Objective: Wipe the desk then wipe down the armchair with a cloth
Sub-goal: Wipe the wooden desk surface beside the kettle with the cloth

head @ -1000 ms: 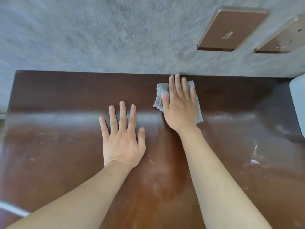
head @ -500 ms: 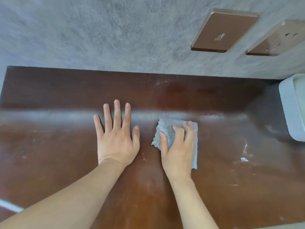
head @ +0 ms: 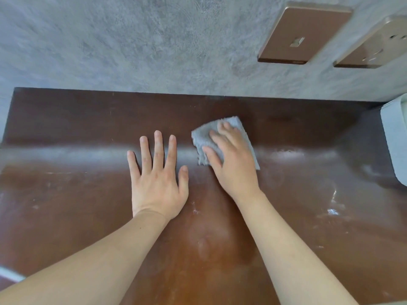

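Note:
A glossy dark brown desk [head: 66, 205] fills the lower view, marked with pale streaks and specks. A small grey folded cloth [head: 203, 139] lies on it a little behind the middle. My right hand [head: 231, 164] presses flat on the cloth with its fingers spread, covering most of it. My left hand [head: 157, 177] rests palm down on the bare desk just left of the cloth, fingers straight and apart. The armchair is out of view.
A grey textured wall [head: 132, 45] rises behind the desk. Two bronze wall plates, a switch [head: 301, 34] and a socket [head: 378, 45], sit at the upper right. A white object [head: 396, 142] stands at the desk's right edge.
My right hand pulled the cloth from the back edge toward me, then pushed it away again and slightly right. My left hand stayed flat in place.

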### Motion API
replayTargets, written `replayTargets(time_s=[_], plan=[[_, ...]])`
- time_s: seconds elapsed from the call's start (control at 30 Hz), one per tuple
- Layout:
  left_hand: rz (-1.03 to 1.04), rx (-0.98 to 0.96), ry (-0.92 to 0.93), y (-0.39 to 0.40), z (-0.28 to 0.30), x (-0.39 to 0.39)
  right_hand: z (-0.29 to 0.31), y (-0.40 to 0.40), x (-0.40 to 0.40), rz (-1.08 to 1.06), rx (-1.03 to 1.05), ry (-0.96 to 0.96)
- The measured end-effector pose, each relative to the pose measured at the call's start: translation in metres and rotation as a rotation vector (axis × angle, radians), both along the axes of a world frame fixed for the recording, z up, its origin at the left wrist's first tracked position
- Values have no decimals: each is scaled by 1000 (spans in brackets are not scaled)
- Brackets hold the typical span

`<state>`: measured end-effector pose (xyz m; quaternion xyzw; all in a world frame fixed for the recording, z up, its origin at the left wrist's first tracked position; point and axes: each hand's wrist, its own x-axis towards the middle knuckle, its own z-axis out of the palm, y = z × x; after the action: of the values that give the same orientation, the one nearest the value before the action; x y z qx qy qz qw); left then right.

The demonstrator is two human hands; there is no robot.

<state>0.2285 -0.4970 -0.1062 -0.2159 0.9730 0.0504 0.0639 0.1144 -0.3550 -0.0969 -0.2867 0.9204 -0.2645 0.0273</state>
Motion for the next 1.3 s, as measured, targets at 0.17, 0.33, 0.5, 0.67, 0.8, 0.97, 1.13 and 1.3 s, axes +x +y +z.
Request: replayTargets(time_s=[0.17,0.33,0.5,0.67,0.8,0.97,1.13,1.3], plan=[[-3,5,-4,1,0,-1,-1,6,-23,-129,110,47],[10,19,9,2,0,-1,0,-57,-43,-154,128,-13],[10,23,10,1,-2,0,4,-14,28,-110,26,-97],[6,19,9,2,-2,0,14,22,179,-356,-130,-290],[6,22,16,1,-2,1,10,24,194,-225,117,-188],[15,31,29,1,-3,0,4,9,84,-276,275,-143],[13,31,33,2,-3,1,2,4,72,-307,389,-127],[2,56,40,1,-2,2,6,20,213,-298,365,-115]])
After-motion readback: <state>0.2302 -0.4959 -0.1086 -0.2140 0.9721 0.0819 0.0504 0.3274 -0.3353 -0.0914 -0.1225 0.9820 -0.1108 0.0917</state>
